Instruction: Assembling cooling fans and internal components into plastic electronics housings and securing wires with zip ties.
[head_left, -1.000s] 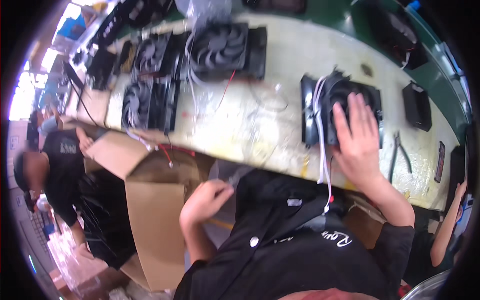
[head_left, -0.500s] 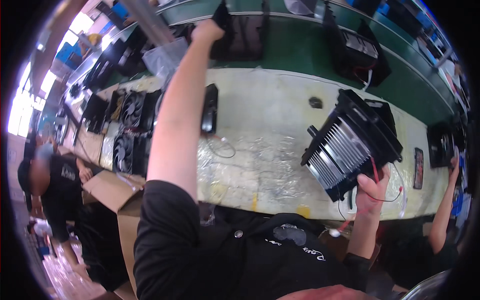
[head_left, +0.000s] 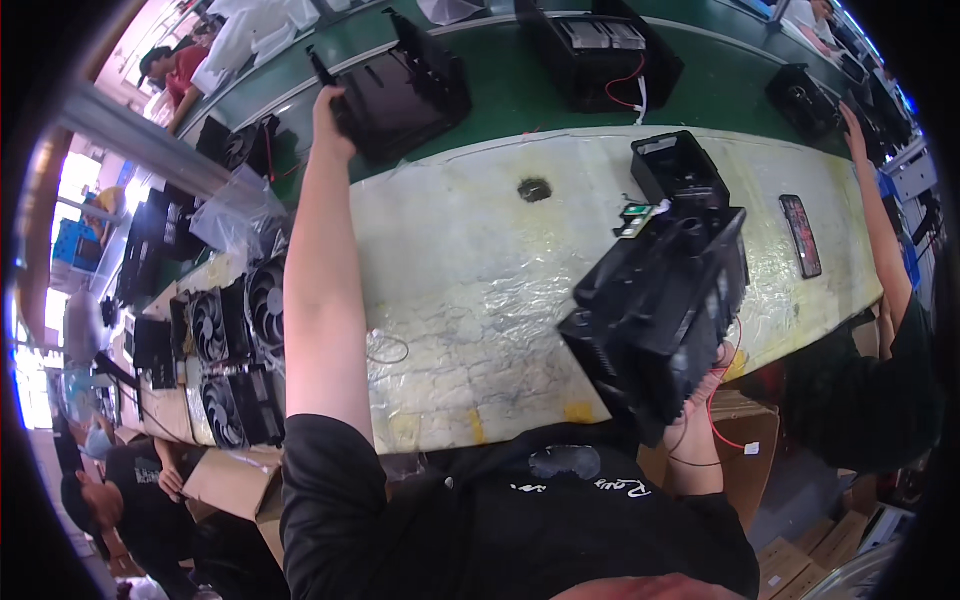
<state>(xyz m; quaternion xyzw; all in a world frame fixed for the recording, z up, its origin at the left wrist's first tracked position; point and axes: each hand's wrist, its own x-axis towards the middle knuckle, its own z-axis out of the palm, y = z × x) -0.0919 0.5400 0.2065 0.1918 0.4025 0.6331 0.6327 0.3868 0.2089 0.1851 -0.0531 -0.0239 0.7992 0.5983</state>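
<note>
Reaching farther than half a second before, the left hand had closed on a black tray on the green belt, while the right hand gripped the fan unit, tilted above the bench edge.

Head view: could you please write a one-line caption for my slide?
Left hand grips a black housing on the green conveyor; right hand holds a black fan unit over the workbench.
</note>
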